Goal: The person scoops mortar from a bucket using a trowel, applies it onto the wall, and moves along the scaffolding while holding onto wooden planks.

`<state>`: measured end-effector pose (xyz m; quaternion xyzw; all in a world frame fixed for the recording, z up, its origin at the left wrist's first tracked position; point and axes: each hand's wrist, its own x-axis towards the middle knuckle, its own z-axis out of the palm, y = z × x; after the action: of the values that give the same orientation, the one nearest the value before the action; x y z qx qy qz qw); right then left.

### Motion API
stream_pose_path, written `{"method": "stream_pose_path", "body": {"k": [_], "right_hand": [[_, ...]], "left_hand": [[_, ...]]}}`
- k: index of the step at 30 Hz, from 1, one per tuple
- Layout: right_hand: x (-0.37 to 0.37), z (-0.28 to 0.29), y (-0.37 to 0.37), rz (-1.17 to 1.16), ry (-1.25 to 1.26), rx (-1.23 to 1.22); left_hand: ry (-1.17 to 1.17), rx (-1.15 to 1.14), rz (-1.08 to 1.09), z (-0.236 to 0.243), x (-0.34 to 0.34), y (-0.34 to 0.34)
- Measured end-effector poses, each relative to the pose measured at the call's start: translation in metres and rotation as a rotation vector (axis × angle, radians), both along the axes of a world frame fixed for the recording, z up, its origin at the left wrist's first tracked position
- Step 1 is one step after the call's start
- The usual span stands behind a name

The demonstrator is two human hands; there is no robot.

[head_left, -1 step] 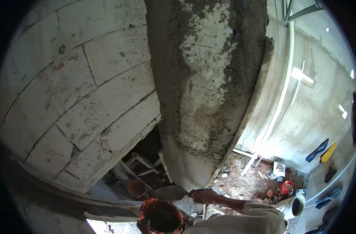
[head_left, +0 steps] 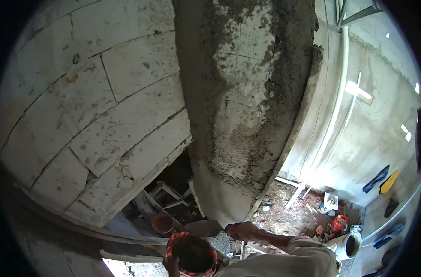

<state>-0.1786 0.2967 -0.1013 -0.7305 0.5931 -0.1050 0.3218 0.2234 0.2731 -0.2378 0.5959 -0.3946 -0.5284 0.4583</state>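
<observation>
My right hand [head_left: 243,231] is closed round the handle of a trowel. The trowel's dark flat blade [head_left: 203,228] points left, just below the foot of the partly plastered wall strip [head_left: 229,201]. At the lower edge, my left hand [head_left: 172,267] grips the side of a round bucket [head_left: 214,258] with an orange-red, dark-patterned rim. The inside of the bucket is dark, and its contents are hard to make out. Wet grey mortar covers the sides and foot of the strip, while its middle shows paler, rough and spotted.
Bare block wall [head_left: 141,83] rises at left, with a dark opening below it. A brown round vessel [head_left: 163,223] stands beside the bucket. Rubble [head_left: 284,207], a red bag [head_left: 339,223] and a pale bucket [head_left: 352,244] lie low at right. Clothes [head_left: 375,179] hang along the right wall.
</observation>
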Motion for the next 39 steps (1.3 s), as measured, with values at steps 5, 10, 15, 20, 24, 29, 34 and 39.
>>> {"method": "stream_pose_path", "body": {"k": [5,10,15,20,24,29,34,39], "right_hand": [[-0.025,-0.014,0.001,-0.121,-0.136,0.101],[-0.006,0.073,-0.012,0.161,0.447,-0.418],[0.021,0.150,-0.036,0.075,0.670,-0.482],[0.042,0.133,-0.053,0.092,0.829,-0.468],[0.049,0.123,-0.057,0.259,0.778,-0.080],[0.037,0.058,-0.037,0.365,0.419,0.023],[0.058,0.033,-0.004,0.160,0.028,0.008],[0.056,0.050,-0.012,0.126,0.195,0.151]], "left_hand": [[-0.192,-0.064,-0.308,0.083,-0.044,-0.060],[-0.198,-0.119,-0.340,0.212,-0.074,-0.080],[-0.215,-0.218,-0.446,0.295,-0.088,-0.083],[-0.343,-0.197,-0.564,0.328,-0.101,-0.085],[-0.311,-0.210,-0.568,0.326,-0.105,-0.081],[-0.366,-0.369,-0.559,0.314,-0.116,-0.075],[-0.420,-0.208,-0.564,0.313,-0.102,-0.069],[-0.233,-0.155,-0.478,0.313,-0.080,-0.060]]}}
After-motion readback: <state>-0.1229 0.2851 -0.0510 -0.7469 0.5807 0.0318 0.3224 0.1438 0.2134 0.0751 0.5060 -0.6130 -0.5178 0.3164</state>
